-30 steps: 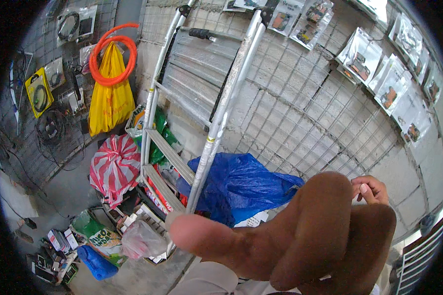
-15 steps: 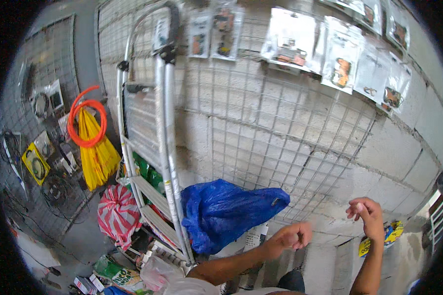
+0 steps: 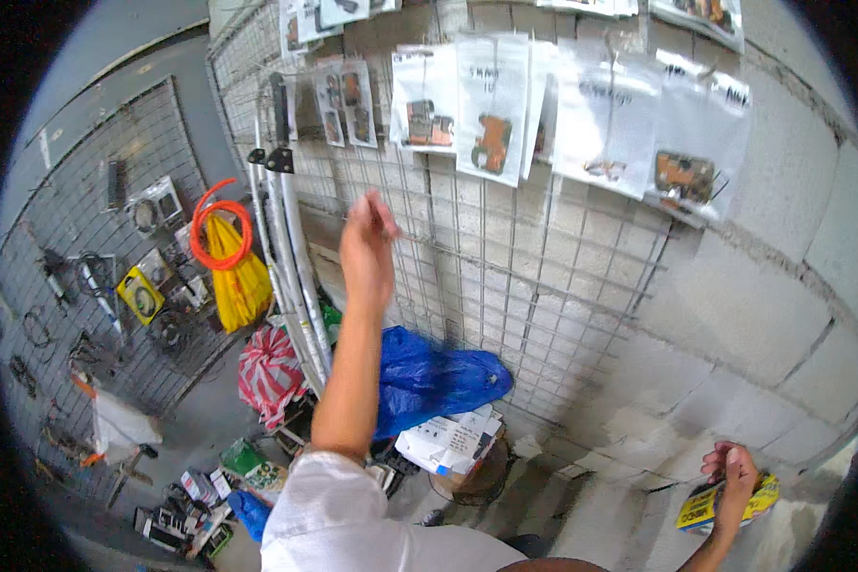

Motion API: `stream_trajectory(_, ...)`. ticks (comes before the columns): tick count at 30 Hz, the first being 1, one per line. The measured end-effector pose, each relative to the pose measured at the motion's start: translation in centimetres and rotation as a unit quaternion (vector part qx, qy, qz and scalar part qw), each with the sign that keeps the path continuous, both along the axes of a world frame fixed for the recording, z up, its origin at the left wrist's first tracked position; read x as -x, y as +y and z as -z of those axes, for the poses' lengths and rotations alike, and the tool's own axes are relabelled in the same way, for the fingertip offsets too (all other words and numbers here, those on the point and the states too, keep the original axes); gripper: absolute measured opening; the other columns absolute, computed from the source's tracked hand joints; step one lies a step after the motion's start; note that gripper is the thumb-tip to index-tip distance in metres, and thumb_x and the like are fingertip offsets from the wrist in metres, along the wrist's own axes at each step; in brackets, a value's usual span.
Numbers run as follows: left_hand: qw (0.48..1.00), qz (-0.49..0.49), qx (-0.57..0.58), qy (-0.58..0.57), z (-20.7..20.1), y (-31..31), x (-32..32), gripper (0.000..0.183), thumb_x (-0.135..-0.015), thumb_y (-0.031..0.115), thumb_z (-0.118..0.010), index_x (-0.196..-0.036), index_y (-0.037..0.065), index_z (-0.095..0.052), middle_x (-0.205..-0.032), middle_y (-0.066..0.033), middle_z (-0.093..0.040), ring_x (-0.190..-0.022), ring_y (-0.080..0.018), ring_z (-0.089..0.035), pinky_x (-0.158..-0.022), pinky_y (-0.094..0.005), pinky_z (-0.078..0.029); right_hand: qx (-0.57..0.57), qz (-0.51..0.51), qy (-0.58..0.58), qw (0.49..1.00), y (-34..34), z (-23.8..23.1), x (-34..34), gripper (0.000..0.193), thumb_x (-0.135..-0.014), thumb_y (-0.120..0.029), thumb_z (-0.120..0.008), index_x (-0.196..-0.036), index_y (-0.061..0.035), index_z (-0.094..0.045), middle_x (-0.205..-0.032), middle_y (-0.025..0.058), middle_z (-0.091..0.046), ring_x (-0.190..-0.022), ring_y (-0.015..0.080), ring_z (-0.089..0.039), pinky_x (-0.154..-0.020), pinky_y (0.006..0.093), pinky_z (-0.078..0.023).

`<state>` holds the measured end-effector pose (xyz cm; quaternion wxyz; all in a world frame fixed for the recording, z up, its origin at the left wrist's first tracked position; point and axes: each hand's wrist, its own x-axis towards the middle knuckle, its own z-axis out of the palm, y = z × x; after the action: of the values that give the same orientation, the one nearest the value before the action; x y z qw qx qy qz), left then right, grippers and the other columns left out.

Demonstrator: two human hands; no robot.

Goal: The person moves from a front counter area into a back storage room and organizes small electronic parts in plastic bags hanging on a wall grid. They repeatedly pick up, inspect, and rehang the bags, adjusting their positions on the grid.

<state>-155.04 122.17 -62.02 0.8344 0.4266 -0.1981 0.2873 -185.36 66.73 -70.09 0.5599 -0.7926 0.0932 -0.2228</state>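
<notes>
My left hand (image 3: 370,248) is raised toward the wire grid on the wall, below the hanging clear packets. Its fingers are slightly smeared, pointing up and loosely apart, and no object shows in them. Low on the right, my right hand (image 3: 731,469) has loosely bent fingers with the thumb apart, and it holds nothing visible. Behind it lies a yellow and blue printed package (image 3: 763,498). Nearest above my left hand are a packet with small copper-coloured parts (image 3: 429,124) and another packet with an orange-brown part (image 3: 492,143).
A folded aluminium stepladder (image 3: 291,257) leans at the wall. Beside it are a blue plastic bag (image 3: 434,381), a red-and-white striped bag (image 3: 272,372), and a yellow bag (image 3: 238,291) under an orange hose coil (image 3: 197,234). A white box (image 3: 448,440) stands low near the wall.
My left hand has gone up and left from in front of the blue bag toward the packets. My right hand is lower. The view has shifted, bringing the packets nearer the middle.
</notes>
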Motion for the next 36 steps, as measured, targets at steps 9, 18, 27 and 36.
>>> stream_trajectory(9, 0.966, -0.058, 0.224, 0.116, -10.9, 7.4, -14.7, 0.05, -0.098, 0.031, -0.061, -0.137, 0.006, -0.045, -0.119, -0.0081, -0.057, -0.108, -0.025, -0.058, -0.1, -0.0396, -0.05, -0.016, -0.048, 0.058, 0.997, -4.4, -8.0, -4.3, 0.043, -0.104, -0.039, -0.051, -0.101, 0.0016, -0.065, -0.077, 0.0069, -0.069, -0.064, 0.0119, -0.062, -0.055, 0.0258, -0.044)
stream_trajectory(18, 0.968, -0.077, 0.174, 0.164, -11.8, 6.7, -15.4, 0.02, -0.1, 0.038, -0.057, -0.107, 0.019, -0.062, -0.102, 0.0023, -0.058, -0.084, -0.0169, -0.052, -0.074, -0.0341, -0.052, 0.097, -0.088, 0.088, 0.987, -4.0, -12.3, -15.1, 0.039, -0.103, -0.04, -0.055, -0.1, -0.0036, -0.069, -0.081, 0.0032, -0.069, -0.067, 0.0097, -0.06, -0.058, 0.0259, -0.043)
stream_trajectory(27, 0.968, -0.023, 0.187, 0.166, -12.2, 9.2, -17.1, 0.02, -0.096, 0.044, -0.052, -0.094, 0.031, -0.067, -0.096, 0.0103, -0.055, -0.094, -0.0175, -0.036, -0.09, -0.0442, -0.027, 0.103, -0.08, 0.085, 0.988, -4.3, -13.0, -16.0, 0.044, -0.103, -0.045, -0.054, -0.104, -0.0033, -0.068, -0.083, 0.0025, -0.069, -0.068, 0.0096, -0.061, -0.058, 0.0249, -0.045)
stream_trajectory(36, 0.963, 0.004, 0.208, 0.171, -12.6, 9.5, -15.8, 0.021, -0.095, 0.045, -0.052, -0.089, 0.032, -0.068, -0.097, 0.01, -0.056, -0.099, -0.0194, -0.038, -0.092, -0.0478, -0.026, 0.081, -0.062, 0.115, 0.988, -6.0, -10.7, -13.5, 0.043, -0.103, -0.043, -0.054, -0.104, -0.0027, -0.069, -0.082, 0.0035, -0.07, -0.068, 0.0103, -0.063, -0.058, 0.025, -0.045)
